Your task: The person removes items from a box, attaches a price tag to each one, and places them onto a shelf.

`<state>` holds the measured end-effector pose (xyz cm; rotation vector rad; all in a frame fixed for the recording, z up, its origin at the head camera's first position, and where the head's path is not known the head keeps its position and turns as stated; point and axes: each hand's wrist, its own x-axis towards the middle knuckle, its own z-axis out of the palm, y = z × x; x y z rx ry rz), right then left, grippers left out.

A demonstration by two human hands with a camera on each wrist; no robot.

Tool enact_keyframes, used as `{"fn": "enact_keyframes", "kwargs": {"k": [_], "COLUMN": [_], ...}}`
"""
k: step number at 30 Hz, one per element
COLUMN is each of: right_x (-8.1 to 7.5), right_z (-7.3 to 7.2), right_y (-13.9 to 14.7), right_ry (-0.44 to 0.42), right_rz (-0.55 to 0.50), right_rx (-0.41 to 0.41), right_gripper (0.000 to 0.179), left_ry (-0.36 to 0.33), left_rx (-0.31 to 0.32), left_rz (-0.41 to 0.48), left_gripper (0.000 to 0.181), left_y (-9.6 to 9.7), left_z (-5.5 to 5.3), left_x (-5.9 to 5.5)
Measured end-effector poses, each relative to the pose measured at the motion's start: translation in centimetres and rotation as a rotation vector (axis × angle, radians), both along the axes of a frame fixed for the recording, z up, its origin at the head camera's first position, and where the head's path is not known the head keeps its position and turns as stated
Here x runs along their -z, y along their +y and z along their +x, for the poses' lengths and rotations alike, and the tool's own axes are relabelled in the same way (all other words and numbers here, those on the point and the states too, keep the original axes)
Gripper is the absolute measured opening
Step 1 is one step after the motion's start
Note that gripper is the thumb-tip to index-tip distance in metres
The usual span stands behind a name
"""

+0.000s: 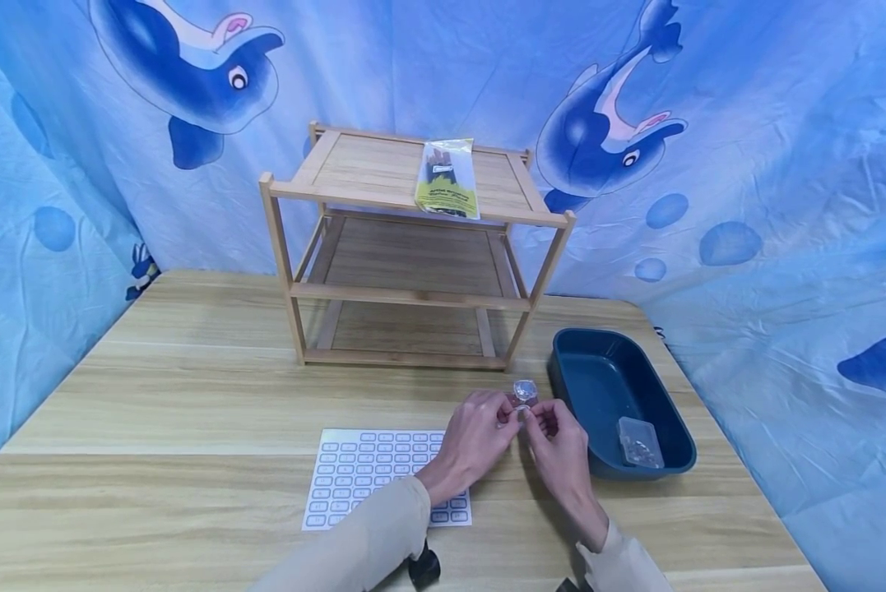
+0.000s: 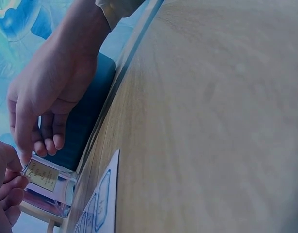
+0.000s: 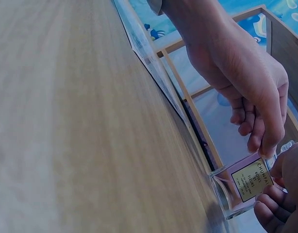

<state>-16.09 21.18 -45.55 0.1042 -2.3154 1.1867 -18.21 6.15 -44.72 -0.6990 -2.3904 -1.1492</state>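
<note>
A clear glass perfume bottle point(image 3: 246, 184) with pinkish liquid and a gold front label stands upright on the table; its faceted clear cap point(image 1: 526, 390) shows above the fingers in the head view. My left hand point(image 1: 480, 436) and right hand point(image 1: 561, 448) meet at the bottle's upper front. Thumbs and index fingers of both pinch a small whitish sticker point(image 1: 522, 408) between them, mostly hidden by the fingertips. Under my left forearm lies a white sheet of blue-framed number stickers point(image 1: 372, 469), with a blank patch at its upper left corner.
A dark blue plastic basin point(image 1: 598, 370) stands to the right, holding a small clear box point(image 1: 640, 444). Behind is a three-tier wooden rack point(image 1: 413, 292) with a yellow-and-white packet point(image 1: 448, 177) on its top shelf. Blue dolphin-print cloth point(image 1: 443, 74) hangs around the table.
</note>
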Motion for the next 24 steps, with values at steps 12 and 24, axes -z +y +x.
{"fn": "enact_keyframes", "kwargs": {"k": [12, 24], "right_x": [0.05, 0.21], "right_z": [-0.09, 0.18], "right_y": [-0.17, -0.23], "right_ry": [-0.041, -0.064], "right_rz": [-0.014, -0.003], "right_rx": [0.011, 0.032], "right_gripper": [0.008, 0.013], "left_ry": [0.013, 0.025], "left_rx": [-0.026, -0.035], "left_rz": [-0.018, -0.012], "left_gripper": [0.008, 0.008], "left_y": [-0.05, -0.05], "left_z": [-0.16, -0.23], "left_x": [0.02, 0.05]}}
